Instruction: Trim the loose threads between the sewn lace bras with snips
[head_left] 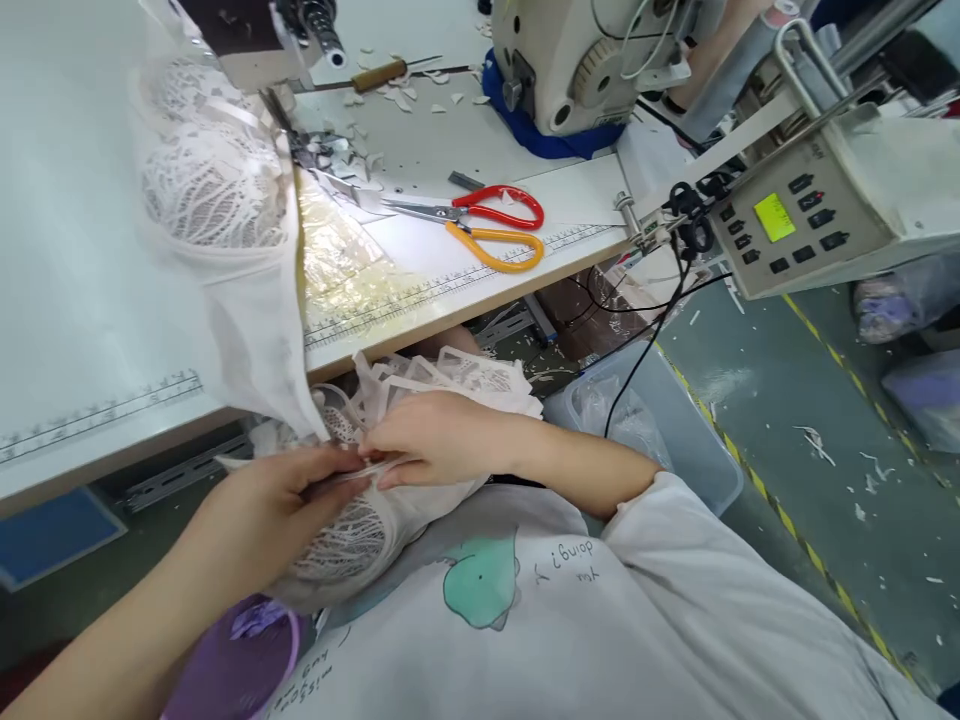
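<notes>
My left hand (277,505) and my right hand (431,440) meet in my lap, below the table's front edge. Both are closed on a pile of white lace garment pieces (420,385), pinching a thin white strap between their fingertips. A lace cup (345,545) bulges under my left hand. More white lace fabric (214,185) trails up from my lap over the table edge onto the white table (67,300).
Scissors with red and orange handles (487,225) lie on the table by a printed ruler strip. A sewing machine (585,60) stands behind them, and fabric scraps litter the top. A control box with a green display (780,215) sits at the right. A grey bin (675,420) stands on the floor.
</notes>
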